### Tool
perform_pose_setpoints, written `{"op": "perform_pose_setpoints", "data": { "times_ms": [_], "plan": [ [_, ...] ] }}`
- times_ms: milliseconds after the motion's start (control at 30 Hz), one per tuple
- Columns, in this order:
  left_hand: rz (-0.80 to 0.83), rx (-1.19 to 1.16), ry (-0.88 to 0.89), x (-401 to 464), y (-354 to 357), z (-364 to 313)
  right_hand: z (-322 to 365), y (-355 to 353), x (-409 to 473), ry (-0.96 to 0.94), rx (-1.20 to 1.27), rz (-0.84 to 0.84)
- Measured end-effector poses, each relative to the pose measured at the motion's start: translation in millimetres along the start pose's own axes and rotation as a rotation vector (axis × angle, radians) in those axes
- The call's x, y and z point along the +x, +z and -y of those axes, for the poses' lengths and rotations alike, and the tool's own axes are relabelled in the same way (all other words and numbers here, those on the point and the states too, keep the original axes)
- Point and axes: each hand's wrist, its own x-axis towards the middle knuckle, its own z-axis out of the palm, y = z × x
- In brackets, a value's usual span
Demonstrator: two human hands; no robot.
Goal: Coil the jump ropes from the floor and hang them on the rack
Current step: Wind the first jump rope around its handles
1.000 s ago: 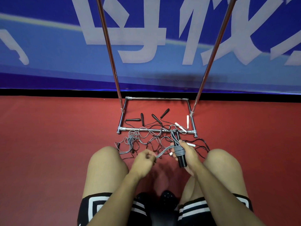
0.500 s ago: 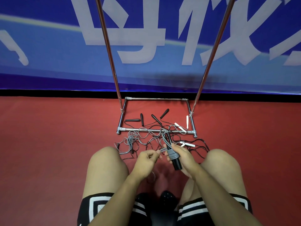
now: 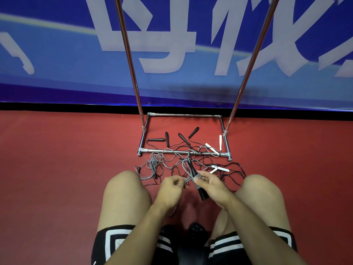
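Observation:
My right hand [image 3: 212, 185] grips the black handles [image 3: 201, 192] of a grey jump rope, with grey cord wound several turns around them. My left hand [image 3: 171, 189] pinches the grey cord [image 3: 188, 179] just left of the handles. More grey cord [image 3: 154, 163] trails left across the floor. A tangle of black ropes [image 3: 229, 169] lies between my knees and the chrome rack base [image 3: 183, 151]. Black handles [image 3: 156, 140] and white handles [image 3: 212, 148] rest inside the base. Another white handle pair [image 3: 219, 168] lies near my right hand.
Two chrome rack uprights [image 3: 131, 60] [image 3: 250, 60] rise from the base; the top bar is out of view. A blue banner wall [image 3: 57, 64] stands behind. Red floor [image 3: 57, 169] spreads on both sides. My bare knees [image 3: 124, 188] flank the ropes.
The right hand has tilted the handle bundle further left and lowered it slightly. The left hand has moved closer to the handles, still holding the grey cord.

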Motion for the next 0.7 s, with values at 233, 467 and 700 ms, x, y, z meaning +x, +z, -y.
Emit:
{"op": "perform_pose_setpoints", "data": {
  "times_ms": [233,467,700],
  "plan": [
    [0.084,-0.081,-0.025,0.4,-0.6,-0.8,1.1,-2.1,-4.8,-0.043,-0.082,-0.047],
    [0.126,-0.117,0.072,-9.3,-3.2,-8.5,5.7,4.0,-12.8,0.129,0.106,0.098],
    [0.157,-0.046,0.038,-7.6,0.0,-7.7,8.3,2.4,-16.0,0.075,0.000,0.185]
  ]
}}
